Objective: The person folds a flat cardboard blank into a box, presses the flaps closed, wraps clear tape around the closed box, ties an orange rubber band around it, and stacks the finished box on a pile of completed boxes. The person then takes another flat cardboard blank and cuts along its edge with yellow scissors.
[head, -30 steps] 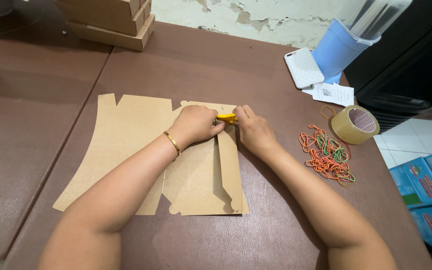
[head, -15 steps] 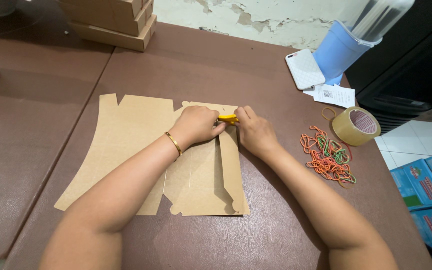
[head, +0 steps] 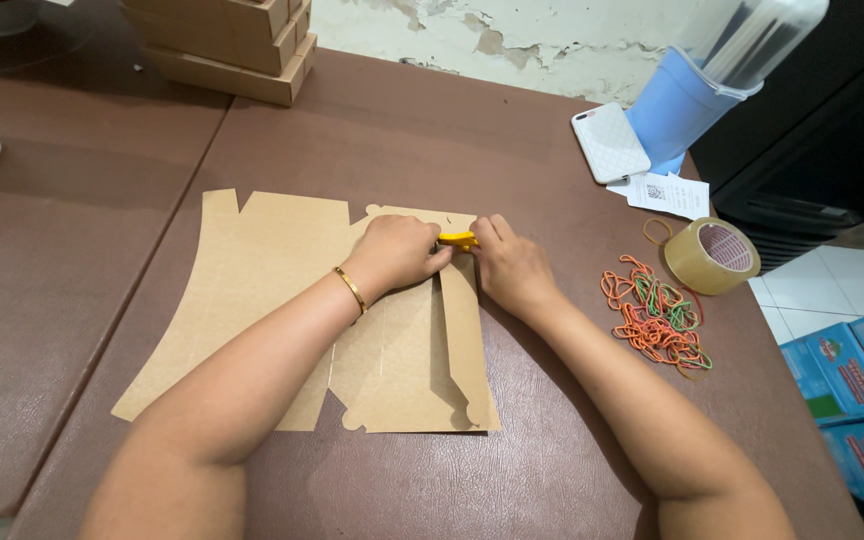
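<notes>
Change: almost nothing has moved over the last second; both hands stay at the top edge of the flat cardboard box blank [head: 352, 320], and the yellow rubber band [head: 458, 240] stays pinched between them.
Meaning: the work looks held at one fine step on the band, not moving along the sheet.
Left hand: the left hand [head: 399, 250] rests knuckles-up on the cardboard, its fingers curled shut around one end of the yellow band; a gold bracelet [head: 351, 289] sits at the wrist.
Right hand: the right hand [head: 512, 268] lies just beside the left, its fingers closed on the other end of the band, the heel of the hand on the folded flap.
Cardboard: unfolded, lying flat on the brown worktop [head: 452, 130], with one long flap folded over near the right side.
Loose bands: a heap of orange and green rubber bands [head: 657, 315] lies to the right, near the right forearm but apart from it.
Tape: a roll of tan packing tape [head: 711, 255] stands just past the heap.
Further off: a white phone [head: 609, 142], a paper slip [head: 670, 193], a blue container [head: 674, 110] and stacked cardboard boxes [head: 232, 45] at the far edge.
In the way: nothing lies across the sheet; the hands themselves hide the point where the band meets the cardboard.
</notes>
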